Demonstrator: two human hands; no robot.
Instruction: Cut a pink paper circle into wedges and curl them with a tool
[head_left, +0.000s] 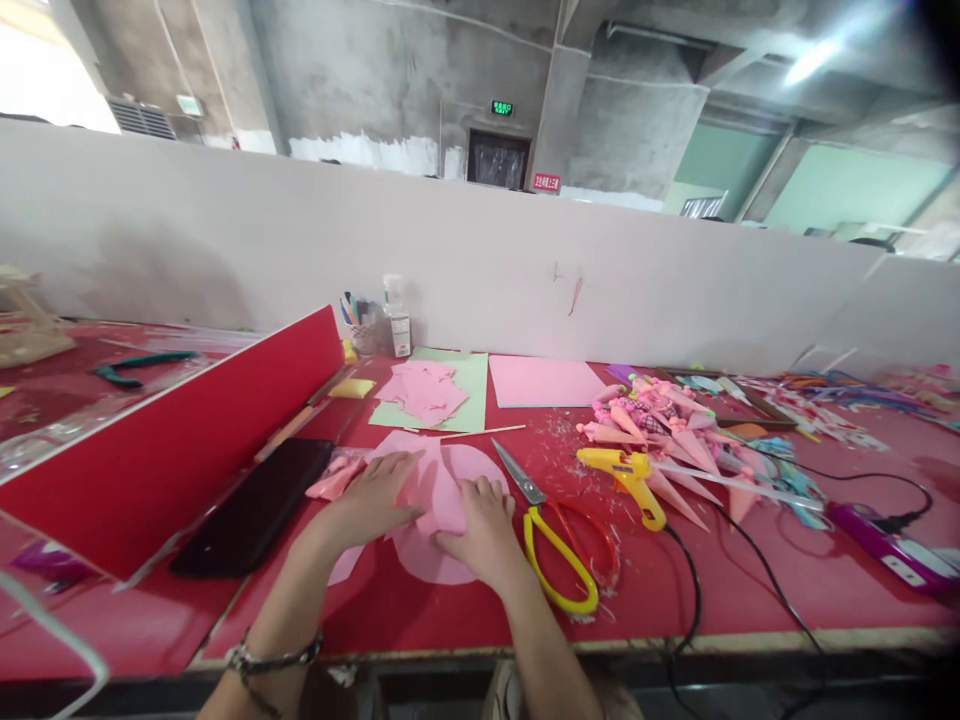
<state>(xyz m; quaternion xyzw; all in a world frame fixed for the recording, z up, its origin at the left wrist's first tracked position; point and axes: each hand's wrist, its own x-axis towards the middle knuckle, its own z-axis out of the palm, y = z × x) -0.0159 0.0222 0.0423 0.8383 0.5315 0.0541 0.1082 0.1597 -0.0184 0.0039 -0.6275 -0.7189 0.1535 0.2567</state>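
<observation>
Pink paper (431, 562) with a rounded outline lies on the red table in front of me, with a raised or folded piece in its middle. My left hand (375, 495) rests on its left part, fingers stretched out and thumb apart. On the right part lies my right hand (484, 520), its fingers bent and its thumb held away from them. Both hands touch the paper; neither visibly grips it. Beside my right hand are scissors (559, 545) with one yellow and one red handle, blades partly under no cover and pointing away from me.
A yellow glue gun (630, 480) with a trailing cord lies right, near a pile of pink paper cones (675, 430). A black phone-like slab (255, 510) and red divider (187, 440) stand left. Behind are pink scraps (424, 390), pink sheets (547, 380) and a purple power strip (892, 550).
</observation>
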